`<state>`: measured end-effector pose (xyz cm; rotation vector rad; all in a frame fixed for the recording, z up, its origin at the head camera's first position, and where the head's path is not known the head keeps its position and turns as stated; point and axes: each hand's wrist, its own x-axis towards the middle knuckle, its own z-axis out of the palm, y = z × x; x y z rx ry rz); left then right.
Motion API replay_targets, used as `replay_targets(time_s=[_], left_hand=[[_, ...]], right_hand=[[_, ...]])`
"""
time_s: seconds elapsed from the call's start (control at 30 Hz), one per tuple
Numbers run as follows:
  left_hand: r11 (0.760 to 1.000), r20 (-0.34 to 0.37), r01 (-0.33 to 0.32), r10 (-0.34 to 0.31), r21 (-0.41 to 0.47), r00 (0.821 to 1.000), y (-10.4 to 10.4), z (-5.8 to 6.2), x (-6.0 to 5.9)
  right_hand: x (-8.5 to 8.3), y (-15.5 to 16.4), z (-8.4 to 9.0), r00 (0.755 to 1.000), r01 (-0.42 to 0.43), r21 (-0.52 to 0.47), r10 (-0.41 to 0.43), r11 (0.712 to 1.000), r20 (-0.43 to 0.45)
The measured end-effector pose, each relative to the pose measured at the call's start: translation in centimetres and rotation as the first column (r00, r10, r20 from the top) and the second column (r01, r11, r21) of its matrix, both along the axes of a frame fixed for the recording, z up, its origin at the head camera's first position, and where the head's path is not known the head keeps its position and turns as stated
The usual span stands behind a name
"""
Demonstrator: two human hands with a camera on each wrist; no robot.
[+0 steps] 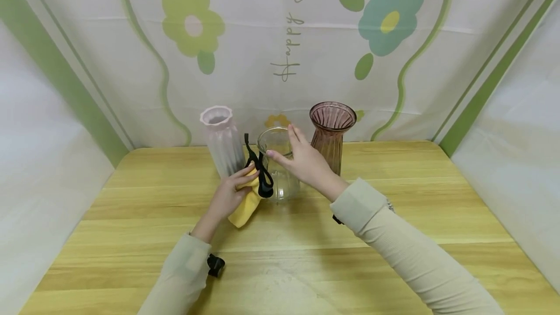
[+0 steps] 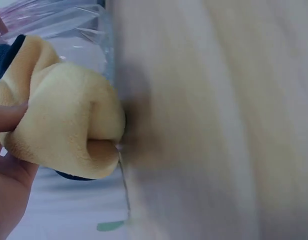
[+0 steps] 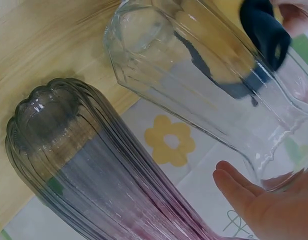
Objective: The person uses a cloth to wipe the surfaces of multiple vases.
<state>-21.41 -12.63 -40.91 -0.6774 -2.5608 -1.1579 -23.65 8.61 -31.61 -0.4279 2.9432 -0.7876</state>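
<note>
Currently pinching a yellow cloth [image 1: 246, 210] in the left hand [image 1: 228, 196]. Resting the right hand [image 1: 308, 163], fingers outstretched, against a clear vase [image 1: 282, 191] between both hands.

Pale beige sleeves [image 1: 411, 249], finely ribbed; broad folded cuffs [image 1: 359, 205]; black fitting [image 1: 216, 265] beside left cuff.
</note>
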Motion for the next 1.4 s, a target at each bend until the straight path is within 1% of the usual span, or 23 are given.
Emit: replay_targets(time_s=[0.07,0.17,0.27,0.33,0.4,0.5,0.57,0.63,0.77,0.87,0.97,1.07,1.13,1.23,1.3,1.4], left_hand=[[1.0,0.017,0.008,-0.007,-0.017,1.0,-0.2,-0.3,0.1],[1.0,0.018,0.012,-0.011,-0.027,1.0,-0.4,-0.5,0.1],[1.0,0.025,0.008,-0.007,-0.029,1.0,-0.5,-0.6,0.1],[0.999,0.032,0.007,-0.006,-0.033,0.999,-0.5,-0.7,0.1],[0.999,0.038,0.014,-0.013,-0.032,0.999,-0.5,-0.7,0.1],[0.999,0.049,0.025,-0.023,-0.03,0.999,-0.5,-0.8,0.1],[1.0,0.06,0.027,-0.026,-0.016,0.998,-0.5,-0.8,0.1],[1.0,0.077,0.016,-0.018,0.019,0.997,-0.5,-0.7,0.2],[0.994,0.112,-0.019,0.007,0.106,0.994,-0.5,-0.4,0.2],[0.99,0.111,-0.036,0.021,0.138,0.994,-0.4,-0.1,0.3],[0.988,0.073,-0.037,0.026,0.152,0.997,-0.1,0.3,0.3],[0.984,0.016,-0.033,0.03,0.174,0.999,0.2,1.0,0.4],[0.982,-0.023,-0.034,0.039,0.186,0.999,0.5,1.3,0.4],[0.979,-0.058,-0.039,0.051,0.201,0.997,0.7,1.6,0.3],[0.978,-0.058,-0.045,0.058,0.202,0.997,0.8,1.7,0.2],[0.979,-0.035,-0.05,0.058,0.198,0.998,0.9,1.6,-0.1]], right_hand=[[0.0,-0.1,0.1,1.0,0.006,0.027,-0.005,1.0,-0.01],[-0.1,0.0,0.5,0.999,0.02,0.07,-0.017,0.997,-0.037],[-0.5,0.4,0.8,0.998,0.017,0.083,-0.012,0.996,-0.064],[-1.0,0.9,0.8,0.998,-0.023,0.065,0.027,0.998,-0.064],[-1.5,1.4,0.6,0.994,-0.094,0.048,0.096,0.994,-0.054],[-2.1,2.1,0.5,0.98,-0.2,0.019,0.2,0.98,-0.014],[-2.3,2.4,0.5,0.971,-0.24,0.005,0.24,0.971,0.013],[-2.3,2.6,0.5,0.966,-0.255,-0.005,0.255,0.967,0.032],[-2.1,2.4,0.5,0.968,-0.248,0.0,0.248,0.969,0.038],[-1.9,2.1,0.5,0.974,-0.223,0.005,0.223,0.975,0.031],[-1.6,1.8,0.5,0.981,-0.192,0.008,0.192,0.981,0.024],[-1.3,1.4,0.3,0.986,-0.164,0.004,0.164,0.987,0.017],[-1.1,1.1,0.3,0.989,-0.145,-0.002,0.145,0.989,0.007],[-0.8,0.8,0.1,0.993,-0.119,-0.009,0.119,0.993,-0.007],[-0.7,0.5,0.1,0.994,-0.104,-0.016,0.104,0.994,-0.01],[-0.5,0.3,0.1,0.996,-0.089,-0.029,0.089,0.996,-0.001]])
